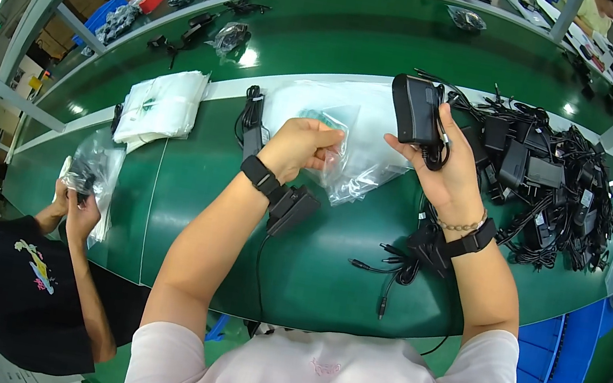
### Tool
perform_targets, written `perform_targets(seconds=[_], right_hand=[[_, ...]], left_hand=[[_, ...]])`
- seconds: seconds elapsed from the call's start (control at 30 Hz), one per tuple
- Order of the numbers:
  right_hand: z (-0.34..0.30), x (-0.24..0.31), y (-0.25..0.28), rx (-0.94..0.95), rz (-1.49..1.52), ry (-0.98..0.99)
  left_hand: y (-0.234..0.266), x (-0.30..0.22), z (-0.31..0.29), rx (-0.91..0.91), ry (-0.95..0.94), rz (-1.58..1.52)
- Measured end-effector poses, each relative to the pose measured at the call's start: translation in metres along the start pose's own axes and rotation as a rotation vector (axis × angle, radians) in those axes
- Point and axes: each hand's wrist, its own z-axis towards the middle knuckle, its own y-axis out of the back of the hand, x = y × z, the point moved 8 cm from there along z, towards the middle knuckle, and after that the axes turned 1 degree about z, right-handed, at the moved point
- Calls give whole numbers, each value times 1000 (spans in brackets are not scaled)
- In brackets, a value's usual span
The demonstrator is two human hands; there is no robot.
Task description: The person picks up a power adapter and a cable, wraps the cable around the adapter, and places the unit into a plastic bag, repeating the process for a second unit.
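My left hand [302, 145] is closed, pinching the edge of a clear plastic bag [361, 178] between thumb and fingers. The bag hangs over a stack of white, translucent bags [294, 93] on the green bench. To its right, my right hand [451, 166] grips a black power adapter [413, 111], held up on end with its cable coiled against one side. Below that hand lies another black adapter with a bundled cable [408, 270], its plug ends spread on the bench. One more coiled cable [253, 109] lies left of my left hand.
A large heap of black adapters and cables [545, 177] covers the right side. A pile of flat bags [163, 109] sits at left, near a co-worker's hands [79, 210] holding a bag. A blue bin [557, 355] stands below the right edge. Beyond a white rail runs another green surface [330, 39].
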Motion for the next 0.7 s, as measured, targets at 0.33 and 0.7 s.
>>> perform_targets(seconds=[0.33,0.7], right_hand=[[-3,-25,-8,-128,-25,-147],[-41,-19,-19,-120,-64,-35]], left_hand=[[-41,-36,-47,-244,-744,727],[-22,-33,-59,-329,-775,665]])
